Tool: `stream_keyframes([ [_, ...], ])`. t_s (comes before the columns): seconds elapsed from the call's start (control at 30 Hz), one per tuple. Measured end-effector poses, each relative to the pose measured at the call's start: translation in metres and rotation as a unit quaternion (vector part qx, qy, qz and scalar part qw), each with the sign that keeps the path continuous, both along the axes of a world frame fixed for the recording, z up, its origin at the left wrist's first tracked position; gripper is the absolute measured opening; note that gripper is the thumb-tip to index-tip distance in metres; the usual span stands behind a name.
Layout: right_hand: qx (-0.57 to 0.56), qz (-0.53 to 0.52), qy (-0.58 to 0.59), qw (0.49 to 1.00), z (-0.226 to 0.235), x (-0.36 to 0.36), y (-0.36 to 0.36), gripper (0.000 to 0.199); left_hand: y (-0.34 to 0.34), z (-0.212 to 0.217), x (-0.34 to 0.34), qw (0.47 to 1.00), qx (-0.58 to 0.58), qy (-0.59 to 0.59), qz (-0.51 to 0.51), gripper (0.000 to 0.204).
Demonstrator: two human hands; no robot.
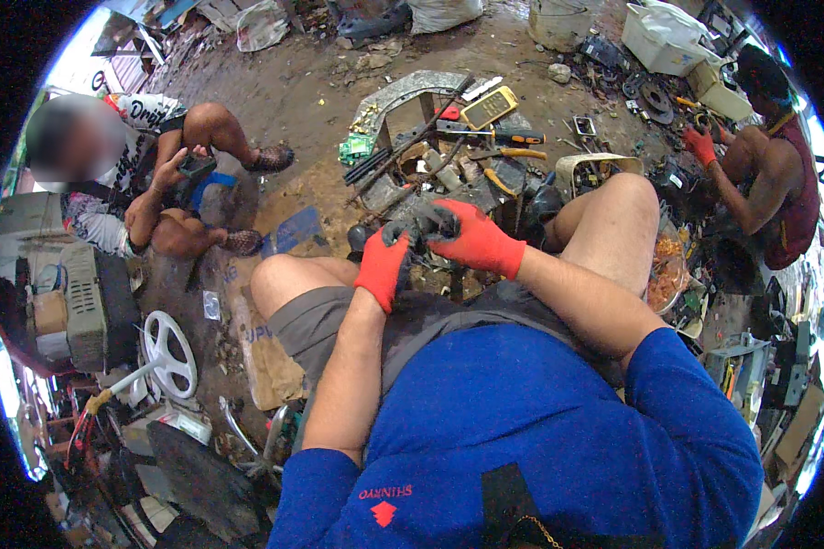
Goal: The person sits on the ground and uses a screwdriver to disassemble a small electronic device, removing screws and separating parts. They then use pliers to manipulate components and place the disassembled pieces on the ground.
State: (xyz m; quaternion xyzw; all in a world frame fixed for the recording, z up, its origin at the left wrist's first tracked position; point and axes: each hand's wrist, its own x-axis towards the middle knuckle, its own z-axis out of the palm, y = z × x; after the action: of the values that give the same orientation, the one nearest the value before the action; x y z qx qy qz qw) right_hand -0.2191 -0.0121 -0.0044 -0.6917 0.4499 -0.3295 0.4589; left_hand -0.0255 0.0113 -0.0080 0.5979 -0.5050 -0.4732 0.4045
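Dark part [421, 224] — both gloved hands closed

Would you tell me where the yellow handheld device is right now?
In the head view, the yellow handheld device lies upper centre on the scrap pile, beyond both gloved hands, near the orange-handled tool.
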Motion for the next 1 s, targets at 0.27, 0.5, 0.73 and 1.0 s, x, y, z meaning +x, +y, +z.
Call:
stream_keyframes([
  [0.27, -0.057, 0.012, 0.001, 0.998, 0.004, 0.013, 0.004, 0.048, 0.000, -0.024, 0.018, 0.980, 0.140, 0.139, -0.013, 0.018],
  [0.5, 0.148, 0.029, -0.163, 0.975, 0.010, 0.007, -0.007, 0.033, -0.007, -0.027, 0.016, 0.995, 0.080, 0.060, -0.013, 0.023],
  [0.73, 0.223, 0.003, -0.147, 0.964, 0.011, -0.001, -0.015, 0.029, -0.007, -0.008, 0.021, 0.989, 0.067, 0.076, -0.109, 0.015],
  [1.0, 0.133, -0.092, 0.049, 0.986, 0.012, -0.034, -0.049, 0.042, -0.005, 0.003, 0.022, 0.973, 0.077, 0.216, -0.024, 0.024],
])
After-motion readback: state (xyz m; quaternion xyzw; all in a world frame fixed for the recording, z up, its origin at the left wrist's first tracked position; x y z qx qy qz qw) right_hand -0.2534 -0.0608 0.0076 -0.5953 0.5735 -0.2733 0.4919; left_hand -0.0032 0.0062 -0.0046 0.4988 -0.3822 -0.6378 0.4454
